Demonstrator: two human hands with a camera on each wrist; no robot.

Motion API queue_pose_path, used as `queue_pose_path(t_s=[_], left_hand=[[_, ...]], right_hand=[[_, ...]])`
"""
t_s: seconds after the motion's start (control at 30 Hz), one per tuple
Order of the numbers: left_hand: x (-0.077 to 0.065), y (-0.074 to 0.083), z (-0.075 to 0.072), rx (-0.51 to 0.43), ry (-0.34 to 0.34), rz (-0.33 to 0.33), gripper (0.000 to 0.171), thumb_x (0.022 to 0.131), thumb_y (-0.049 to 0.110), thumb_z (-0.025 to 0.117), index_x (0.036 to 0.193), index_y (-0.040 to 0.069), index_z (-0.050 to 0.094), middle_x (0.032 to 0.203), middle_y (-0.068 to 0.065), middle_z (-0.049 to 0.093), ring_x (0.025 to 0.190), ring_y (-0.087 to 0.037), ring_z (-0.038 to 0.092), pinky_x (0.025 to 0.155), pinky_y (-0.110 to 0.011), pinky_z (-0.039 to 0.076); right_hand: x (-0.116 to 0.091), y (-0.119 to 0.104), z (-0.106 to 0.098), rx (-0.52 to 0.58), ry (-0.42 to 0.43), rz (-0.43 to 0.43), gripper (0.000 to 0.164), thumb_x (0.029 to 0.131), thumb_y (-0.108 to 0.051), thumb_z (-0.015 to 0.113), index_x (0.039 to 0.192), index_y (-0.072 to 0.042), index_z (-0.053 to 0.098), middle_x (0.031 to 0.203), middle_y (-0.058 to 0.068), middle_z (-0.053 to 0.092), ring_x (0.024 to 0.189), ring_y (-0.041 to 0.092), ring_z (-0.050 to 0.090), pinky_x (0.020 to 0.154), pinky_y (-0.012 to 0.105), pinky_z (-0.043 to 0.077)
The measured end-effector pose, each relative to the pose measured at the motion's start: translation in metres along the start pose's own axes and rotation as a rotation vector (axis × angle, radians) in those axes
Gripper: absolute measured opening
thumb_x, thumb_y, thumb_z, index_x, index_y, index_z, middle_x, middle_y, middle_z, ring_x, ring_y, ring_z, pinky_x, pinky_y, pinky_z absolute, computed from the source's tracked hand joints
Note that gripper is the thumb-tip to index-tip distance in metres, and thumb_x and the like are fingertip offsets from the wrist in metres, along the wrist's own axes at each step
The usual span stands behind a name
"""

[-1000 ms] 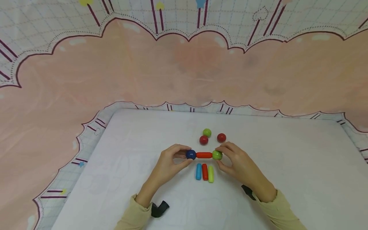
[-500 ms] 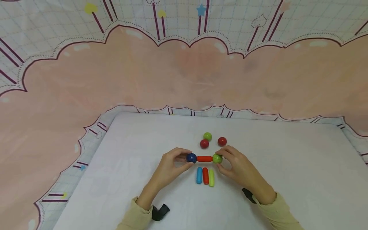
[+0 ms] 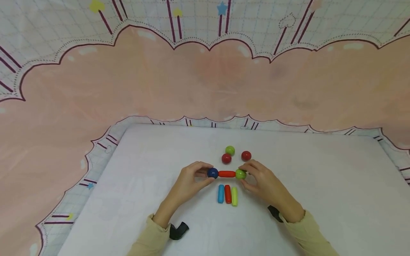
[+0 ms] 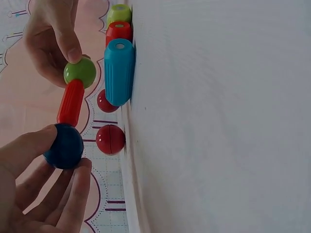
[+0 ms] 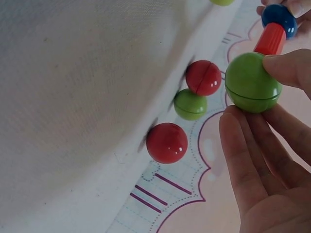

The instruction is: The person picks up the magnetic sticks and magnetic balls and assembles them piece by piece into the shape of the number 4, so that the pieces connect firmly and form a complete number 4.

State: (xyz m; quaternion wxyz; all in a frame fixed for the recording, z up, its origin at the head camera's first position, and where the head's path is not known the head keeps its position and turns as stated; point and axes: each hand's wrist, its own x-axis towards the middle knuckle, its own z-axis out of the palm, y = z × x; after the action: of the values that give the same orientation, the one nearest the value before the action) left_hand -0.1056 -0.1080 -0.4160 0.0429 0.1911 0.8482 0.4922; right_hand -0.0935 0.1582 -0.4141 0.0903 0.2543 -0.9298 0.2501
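Observation:
A red rod (image 3: 227, 174) joins a blue ball (image 3: 213, 173) on its left end to a green ball (image 3: 240, 174) on its right end. Thumb and fingers of my left hand (image 3: 189, 180) pinch the blue ball. My right hand (image 3: 267, 183) pinches the green ball between thumb and fingers. Both wrist views show the joined piece held above the table, the ridged red rod (image 4: 71, 103) spanning between the balls. Just in front of it lie a blue rod (image 3: 221, 193), another red rod (image 3: 227, 194) and a yellow-green rod (image 3: 235, 196), side by side.
Behind the hands, a loose green ball (image 3: 230, 150) sits close to a red ball (image 3: 226, 158). Another red ball (image 3: 246, 155) lies a little to their right. All rest on a white tabletop (image 3: 153, 153), with a patterned peach cloth (image 3: 160, 81) beyond its far edge.
The head view shifts slightly. Both hands keep their hold on the joined piece, and the loose balls and rods stay where they were.

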Motion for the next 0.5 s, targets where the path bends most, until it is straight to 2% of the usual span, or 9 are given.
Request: queue_pose_path(t_s=[0.23,0.5], left_hand=[[0.0016,-0.0006,0.0001,0.027,-0.012,-0.015,0.036,0.083,0.009,0.08,0.117,0.006,0.067,0.108,-0.007,0.07,0.092,-0.017,0.069,0.086,-0.03,0.058],[0.0052,-0.0015,0.0042,0.043,-0.041,-0.058,0.034,0.084,0.009,0.079,0.116,0.007,0.068,0.106,-0.007,0.071,0.09,-0.015,0.07,0.084,-0.025,0.058]], right_hand=[[0.0018,0.002,0.0026,0.022,-0.013,-0.005,0.04,0.075,-0.013,0.088,0.111,-0.007,0.07,0.108,0.005,0.064,0.094,0.018,0.065,0.082,0.031,0.059],[0.0012,0.0034,0.0038,0.006,-0.066,0.038,0.04,0.078,-0.016,0.086,0.113,-0.008,0.07,0.108,0.005,0.063,0.094,0.016,0.063,0.083,0.032,0.059]])
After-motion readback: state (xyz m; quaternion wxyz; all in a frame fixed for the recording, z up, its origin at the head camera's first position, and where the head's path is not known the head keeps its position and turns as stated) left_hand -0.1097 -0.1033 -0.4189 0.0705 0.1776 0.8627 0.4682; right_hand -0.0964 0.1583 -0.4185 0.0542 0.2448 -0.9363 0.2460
